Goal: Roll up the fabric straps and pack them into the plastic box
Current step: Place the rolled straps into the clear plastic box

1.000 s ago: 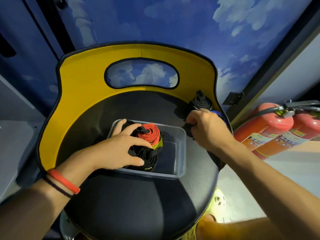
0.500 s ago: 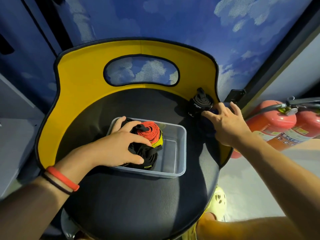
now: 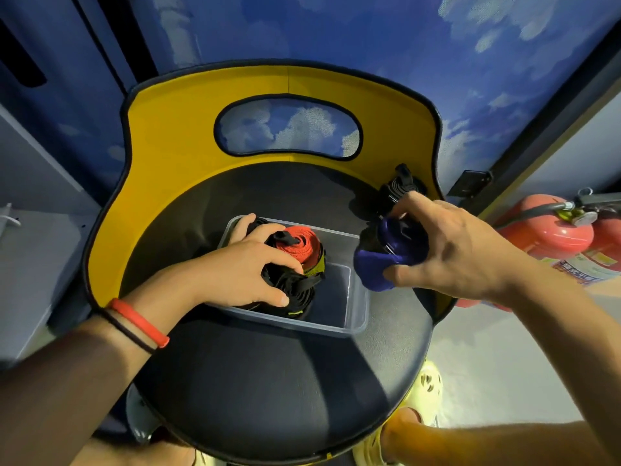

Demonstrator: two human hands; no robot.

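A clear plastic box (image 3: pixel 357 309) sits on the black seat of a chair. Its left half holds a rolled orange strap (image 3: pixel 304 245) on top of rolled black straps (image 3: pixel 295 290). My left hand (image 3: pixel 247 269) presses down on those rolls, fingers spread over them. My right hand (image 3: pixel 450 245) grips a rolled blue strap (image 3: pixel 378 265) in the air just above the box's right rim. Another rolled black strap (image 3: pixel 398 188) lies on the seat behind my right hand, against the backrest.
The chair has a black round seat (image 3: pixel 268 381) and a yellow backrest (image 3: pixel 188 136) with an oval cut-out. Two red fire extinguishers (image 3: pixel 551 230) stand on the floor to the right. A foot in a pale clog (image 3: pixel 426 388) shows below the seat edge.
My right hand has picked up the blue strap roll from the seat's right edge and brought it left toward the box. My left hand has stayed on the rolls in the box.
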